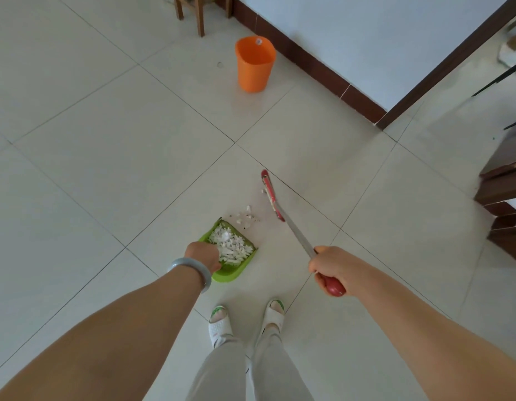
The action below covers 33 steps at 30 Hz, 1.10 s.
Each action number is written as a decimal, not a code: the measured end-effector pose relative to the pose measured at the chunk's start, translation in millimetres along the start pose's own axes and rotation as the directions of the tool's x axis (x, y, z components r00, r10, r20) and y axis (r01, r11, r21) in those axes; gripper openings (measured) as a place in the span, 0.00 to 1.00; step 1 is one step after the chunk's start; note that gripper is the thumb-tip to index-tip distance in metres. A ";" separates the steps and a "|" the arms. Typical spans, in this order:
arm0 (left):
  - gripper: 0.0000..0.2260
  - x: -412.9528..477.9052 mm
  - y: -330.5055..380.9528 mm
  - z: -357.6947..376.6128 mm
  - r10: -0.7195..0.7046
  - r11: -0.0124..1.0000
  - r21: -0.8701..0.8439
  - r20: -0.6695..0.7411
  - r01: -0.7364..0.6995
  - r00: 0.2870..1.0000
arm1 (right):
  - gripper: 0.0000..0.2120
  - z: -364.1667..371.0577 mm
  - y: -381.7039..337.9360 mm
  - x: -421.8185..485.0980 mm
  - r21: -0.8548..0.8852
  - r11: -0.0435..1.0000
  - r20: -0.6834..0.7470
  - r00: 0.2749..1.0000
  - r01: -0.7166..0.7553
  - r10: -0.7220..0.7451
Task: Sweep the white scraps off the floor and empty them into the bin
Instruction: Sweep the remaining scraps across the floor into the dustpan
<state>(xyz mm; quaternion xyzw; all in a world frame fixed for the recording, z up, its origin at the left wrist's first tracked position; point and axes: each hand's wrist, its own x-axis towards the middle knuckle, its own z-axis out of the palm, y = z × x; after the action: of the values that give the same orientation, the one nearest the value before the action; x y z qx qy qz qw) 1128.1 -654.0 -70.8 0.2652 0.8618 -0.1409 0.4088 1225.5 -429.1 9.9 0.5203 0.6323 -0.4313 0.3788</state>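
Nearest the camera, two legs in light trousers (239, 369) end in white slippers (220, 325) set flat on the tiled floor (106, 140).

Left hand (203, 254): positioned at the rear left edge of the green dustpan (230, 277). Fingers are curled closed and holding the pan; the handle itself is hidden under the hand. A grey bangle (190, 270) sits on that wrist. The pan rests on the floor just ahead of the feet, with its open lip pointing away from the person.

White scraps (232, 246): the bulk lies heaped inside the dustpan, right beside the left fingers. A small group of loose scraps (246, 217) remains on the floor just beyond the pan's lip, between the pan and the broom head. One stray piece lies against the head itself.

Right hand (327, 266): fingers are clenched round the red grip at the top of the broom (297, 235). The metal shaft slants forward and left from the hand. The narrow red head is on the floor, well apart from the fingers and near the loose scraps.

Farther off, the orange bin (255, 63) stands upright on the floor, well apart from the dustpan and close to the brown skirting (323, 73) of the wall. A small white item shows at its far inner wall; what it is cannot be told.

Beyond the bin, wooden chair legs (200, 15) stand at the top edge. Dark furniture (505, 183) occupies the right edge.
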 end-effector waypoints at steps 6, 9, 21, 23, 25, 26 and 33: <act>0.14 2.3 -2.7 2.0 -0.016 0.999 -0.036 0.028 0.017 0.999 | 0.14 -4.4 -32.3 39.5 -0.317 0.948 -0.134 0.990 -0.006 -0.039; 0.15 8.3 -1.5 0.5 -0.022 1.000 -0.018 0.043 0.023 0.999 | 0.16 -3.8 -43.4 54.9 -0.424 0.905 -0.131 0.991 -0.020 -0.039; 0.16 23.9 2.0 -13.0 -0.050 0.997 -0.058 0.005 0.050 0.999 | 0.23 52.9 10.4 2.5 -0.762 0.622 0.157 0.983 0.179 -0.090; 0.16 21.2 1.0 -12.3 -0.038 0.998 -0.042 0.014 0.039 0.999 | 0.25 59.9 21.7 -5.6 -0.760 0.625 0.182 0.982 0.178 -0.059; 0.17 15.9 -0.5 -12.7 -0.053 0.996 -0.069 0.038 0.055 0.998 | 0.26 65.7 28.8 -12.2 -0.757 0.626 0.211 0.977 0.189 -0.040; 0.17 13.0 -1.0 -12.9 -0.065 0.993 -0.098 0.042 0.068 0.997 | 0.26 67.3 30.8 -14.2 -0.746 0.638 0.214 0.976 0.190 -0.041; 0.14 -2.2 -2.6 2.7 -0.122 0.975 -0.195 -0.042 0.111 0.992 | 0.31 59.0 55.4 -38.3 -0.697 0.693 0.221 0.975 0.183 -0.036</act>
<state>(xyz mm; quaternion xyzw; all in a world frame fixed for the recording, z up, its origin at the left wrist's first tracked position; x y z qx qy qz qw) 1129.5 -658.0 -70.7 0.1773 0.8961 -0.0735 0.4001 1288.4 -492.5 16.8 0.2506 0.7406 -0.2223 0.5825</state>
